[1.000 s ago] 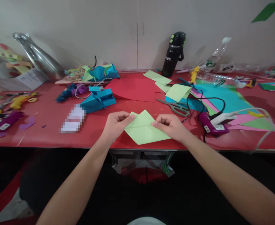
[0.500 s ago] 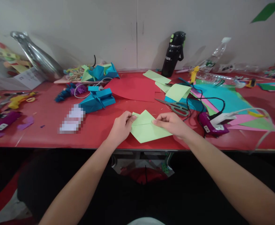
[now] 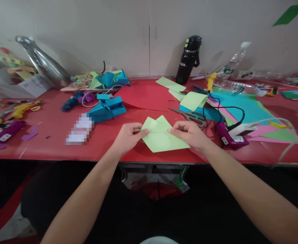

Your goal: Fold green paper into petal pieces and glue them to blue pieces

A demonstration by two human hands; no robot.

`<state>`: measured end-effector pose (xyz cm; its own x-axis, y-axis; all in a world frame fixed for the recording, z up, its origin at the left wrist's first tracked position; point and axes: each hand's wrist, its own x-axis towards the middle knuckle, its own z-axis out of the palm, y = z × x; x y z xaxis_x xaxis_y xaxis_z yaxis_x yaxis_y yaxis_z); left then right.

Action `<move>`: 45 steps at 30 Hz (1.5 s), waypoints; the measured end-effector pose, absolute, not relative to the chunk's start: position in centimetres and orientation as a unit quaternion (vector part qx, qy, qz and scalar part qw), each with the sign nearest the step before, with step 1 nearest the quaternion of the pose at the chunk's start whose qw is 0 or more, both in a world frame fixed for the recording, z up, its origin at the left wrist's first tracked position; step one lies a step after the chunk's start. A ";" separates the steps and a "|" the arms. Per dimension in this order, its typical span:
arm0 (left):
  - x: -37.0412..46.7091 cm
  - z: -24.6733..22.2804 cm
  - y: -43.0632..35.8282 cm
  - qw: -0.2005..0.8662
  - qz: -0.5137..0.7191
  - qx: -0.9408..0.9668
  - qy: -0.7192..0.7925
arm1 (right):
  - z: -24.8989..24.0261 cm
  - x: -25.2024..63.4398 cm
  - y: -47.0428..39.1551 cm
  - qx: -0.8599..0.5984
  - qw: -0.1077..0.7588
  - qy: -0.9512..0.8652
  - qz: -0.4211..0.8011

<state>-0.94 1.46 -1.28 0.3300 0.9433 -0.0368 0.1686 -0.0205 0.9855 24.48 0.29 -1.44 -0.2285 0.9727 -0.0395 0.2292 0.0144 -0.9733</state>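
Observation:
A folded sheet of light green paper (image 3: pixel 161 140) is held between my hands above the front of the red table (image 3: pixel 47 149). Two pointed corners stick up along its far edge, and a crease crosses its upper part. My left hand (image 3: pixel 131 135) pinches its left side, thumb on top and fingers curled beneath. On the right side, my right hand (image 3: pixel 188 134) grips it the same way, thumb pressed near the crease. The fingertips under the paper are hidden. Just beyond my right hand lie grey-handled scissors (image 3: pixel 189 116).
Blue folded paper (image 3: pixel 108 108) sits left, beside a blurred white item (image 3: pixel 79 130). A purple power strip (image 3: pixel 230 135) with cords lies right, near coloured sheets (image 3: pixel 240 101). At the back stand a black bottle (image 3: pixel 188 61) and a steel jug (image 3: pixel 44 64).
The paper has risen slightly and a second pointed corner now shows at its upper left. My left hand has shifted a little left with its thumb flatter on the sheet; both hands keep their grip.

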 end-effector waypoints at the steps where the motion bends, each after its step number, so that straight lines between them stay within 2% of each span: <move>1: -1.0 -1.2 1.5 0.530 0.365 0.618 0.452 | -1.4 24.5 0.3 -0.493 0.371 -0.607 0.501; 6: -1.3 -1.3 1.6 0.545 0.356 0.615 0.444 | -1.6 25.1 0.5 -0.470 0.351 -0.615 0.527; 11: -0.7 -1.5 1.0 0.539 0.323 0.640 0.443 | -1.3 24.7 0.3 -0.408 0.321 -0.604 0.605; 17: 1.0 -1.5 -0.3 0.564 0.297 0.652 0.410 | -0.7 23.0 -0.6 -0.525 0.354 -0.625 0.456; 21: 1.2 -1.6 -0.3 0.567 0.306 0.644 0.413 | -0.8 23.1 -0.7 -0.520 0.325 -0.624 0.485; 27: 1.3 -1.6 0.0 0.553 0.342 0.641 0.407 | -1.2 23.1 -0.5 -0.523 0.328 -0.651 0.442; 34: -0.1 -1.2 0.9 0.562 0.375 0.592 0.440 | -1.1 23.4 -0.2 -0.486 0.363 -0.553 0.571; 37: -1.0 -1.1 1.5 0.572 0.372 0.575 0.451 | -1.3 23.8 0.2 -0.492 0.362 -0.560 0.560; 40: -2.4 -1.0 2.3 0.548 0.378 0.576 0.475 | -1.6 24.7 0.6 -0.503 0.363 -0.575 0.533; 45: -4.9 0.0 3.0 0.439 0.416 0.602 0.522 | -1.4 26.1 1.1 -0.527 0.419 -0.533 0.513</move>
